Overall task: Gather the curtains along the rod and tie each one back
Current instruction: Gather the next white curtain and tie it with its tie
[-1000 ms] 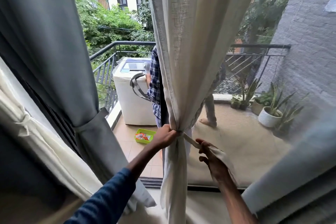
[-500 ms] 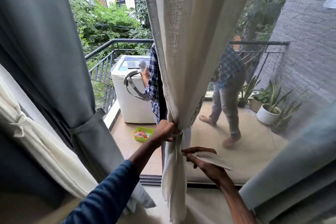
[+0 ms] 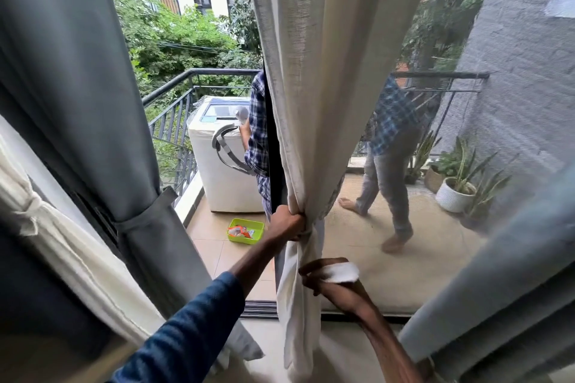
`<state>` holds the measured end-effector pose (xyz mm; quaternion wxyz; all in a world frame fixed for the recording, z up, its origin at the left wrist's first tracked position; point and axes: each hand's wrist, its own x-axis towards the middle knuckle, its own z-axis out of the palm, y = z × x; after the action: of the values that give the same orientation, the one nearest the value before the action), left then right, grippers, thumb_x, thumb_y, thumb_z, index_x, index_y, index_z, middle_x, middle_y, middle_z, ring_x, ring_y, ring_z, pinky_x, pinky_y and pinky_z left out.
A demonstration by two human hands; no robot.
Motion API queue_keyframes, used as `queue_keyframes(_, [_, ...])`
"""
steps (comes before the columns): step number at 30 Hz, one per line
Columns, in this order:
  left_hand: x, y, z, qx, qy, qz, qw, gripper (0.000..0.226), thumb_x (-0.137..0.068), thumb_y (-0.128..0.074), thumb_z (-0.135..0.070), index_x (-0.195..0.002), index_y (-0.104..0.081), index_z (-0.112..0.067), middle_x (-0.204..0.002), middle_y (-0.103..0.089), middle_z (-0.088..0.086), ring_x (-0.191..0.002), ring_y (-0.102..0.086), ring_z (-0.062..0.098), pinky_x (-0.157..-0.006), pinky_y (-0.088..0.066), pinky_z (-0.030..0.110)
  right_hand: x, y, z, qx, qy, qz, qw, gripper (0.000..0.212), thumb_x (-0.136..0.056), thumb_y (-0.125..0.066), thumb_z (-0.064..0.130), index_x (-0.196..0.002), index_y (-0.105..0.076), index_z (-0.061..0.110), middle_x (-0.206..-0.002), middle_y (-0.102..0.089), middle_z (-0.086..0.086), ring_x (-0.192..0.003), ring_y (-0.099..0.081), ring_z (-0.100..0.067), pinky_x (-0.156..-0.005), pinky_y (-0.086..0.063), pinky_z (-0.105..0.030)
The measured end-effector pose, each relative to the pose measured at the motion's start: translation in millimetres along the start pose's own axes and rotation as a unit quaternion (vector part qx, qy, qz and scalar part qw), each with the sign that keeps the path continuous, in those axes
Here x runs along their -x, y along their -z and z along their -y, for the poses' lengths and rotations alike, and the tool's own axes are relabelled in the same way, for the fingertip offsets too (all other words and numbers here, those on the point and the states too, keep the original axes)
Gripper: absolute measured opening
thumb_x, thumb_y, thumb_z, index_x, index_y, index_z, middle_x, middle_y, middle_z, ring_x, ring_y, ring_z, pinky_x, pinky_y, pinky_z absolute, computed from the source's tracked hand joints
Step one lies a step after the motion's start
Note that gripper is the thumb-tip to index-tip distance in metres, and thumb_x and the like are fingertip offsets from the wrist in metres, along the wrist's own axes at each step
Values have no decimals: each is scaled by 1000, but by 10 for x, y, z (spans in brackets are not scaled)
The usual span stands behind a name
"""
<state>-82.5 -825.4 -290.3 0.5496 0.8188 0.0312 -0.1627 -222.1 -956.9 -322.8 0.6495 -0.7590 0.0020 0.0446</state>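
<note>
**Linen curtain bunched in your left hand, tie strip in your right**

Head view: the cream linen curtain (image 3: 311,87) hangs down the middle of the doorway and is drawn into a narrow bunch at its waist. Your left hand (image 3: 286,224) is clamped around that bunch with the fingers curled tight into the folds. A thin band of the same cloth circles the bunch just beside your knuckles. Below and to the right, your right hand (image 3: 323,281) has its fingers curled, pinching the end of a white tie strip (image 3: 342,272) that lies across the top of the hand. This hand is near the curtain's lower tail, but you cannot tell whether it touches it.

On the left, a grey curtain (image 3: 77,87) is cinched by its grey tie-back (image 3: 140,214). Further left, a cream curtain (image 3: 62,242) is knotted back as well.

Out on the balcony, a white washing machine (image 3: 217,177) stands by the railing (image 3: 199,71), with a green tray (image 3: 245,232) on the tiles in front of it. To the right of the linen curtain are a barefoot person in a plaid shirt (image 3: 392,127) and a potted plant (image 3: 455,196).
</note>
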Motion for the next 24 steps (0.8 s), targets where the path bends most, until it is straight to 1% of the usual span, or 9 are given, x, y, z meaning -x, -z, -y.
queue_keyframes(3, [-86,-49,124,11,-10,-7,1000,44,-51,-56,-24,-85,-74,-3,-77,-73,16,-63,-68,25,-54,-59,35,-81,26,167,-45,37,0,998,16,-85,-74,-7,-98,-80,0,-98,-79,-13,-86,-74,-19,-78,-61,-29])
queue_keyframes(6, [-29,-31,131,20,-17,-18,1000,44,-45,-54,-28,-75,-70,0,-72,-69,15,-64,-63,22,-57,-56,41,-109,78,404,-53,79,-28,995,20,-83,-76,-6,-99,-80,6,-100,-79,-9,-99,-75,-20,-91,-59,-28])
queue_keyframes(9, [166,12,-2,45,-5,-3,999,23,-51,-52,-19,-62,-65,-4,-63,-58,11,-57,-55,21,-51,-44,29,-171,94,546,-53,114,-58,990,18,-79,-76,-12,-92,-80,0,-91,-80,-10,-91,-77,-20,-86,-58,-25])
queue_keyframes(11, [250,30,-55,74,5,-2,997,26,-53,-51,-16,-66,-66,-1,-66,-57,13,-60,-55,21,-55,-43,29,-219,44,567,-46,122,-75,989,16,-78,-76,-13,-88,-80,-1,-89,-79,-13,-90,-77,-26,-90,-60,-33])
queue_keyframes(16, [236,74,-7,116,27,27,993,12,-69,-56,-7,-70,-65,0,-66,-58,15,-59,-61,22,-70,-61,49,-320,-33,432,-131,104,-164,972,14,-79,-77,-5,-90,-80,5,-92,-78,-20,-94,-74,-41,-96,-56,-56])
queue_keyframes(19, [304,76,-26,141,53,43,988,25,-78,-46,14,-63,-58,-3,-52,-53,7,-42,-55,10,-67,-62,34,-325,-127,444,-214,143,-242,936,13,-74,-81,-6,-85,-74,-3,-85,-75,-26,-83,-73,-43,-84,-59,-53])
queue_keyframes(21, [335,52,-14,146,49,50,987,31,-78,-48,16,-58,-55,-6,-46,-52,3,-41,-53,7,-64,-61,28,-323,-197,440,-111,219,-309,919,13,-76,-80,-9,-80,-71,1,-81,-75,-15,-78,-72,-32,-78,-59,-43])
queue_keyframes(23, [325,27,5,140,28,32,989,35,-84,-49,12,-56,-54,-8,-43,-53,-2,-39,-53,4,-53,-58,22,-287,-277,425,127,312,-327,883,12,-84,-72,-3,-85,-73,8,-90,-72,-4,-85,-70,-20,-78,-57,-34])
queue_keyframes(24, [316,13,16,137,27,29,990,37,-86,-48,11,-56,-53,-9,-42,-53,-3,-38,-53,2,-48,-54,19,-292,-286,398,245,312,-312,863,12,-87,-66,3,-90,-73,12,-96,-70,-1,-90,-67,-17,-78,-55,-30])
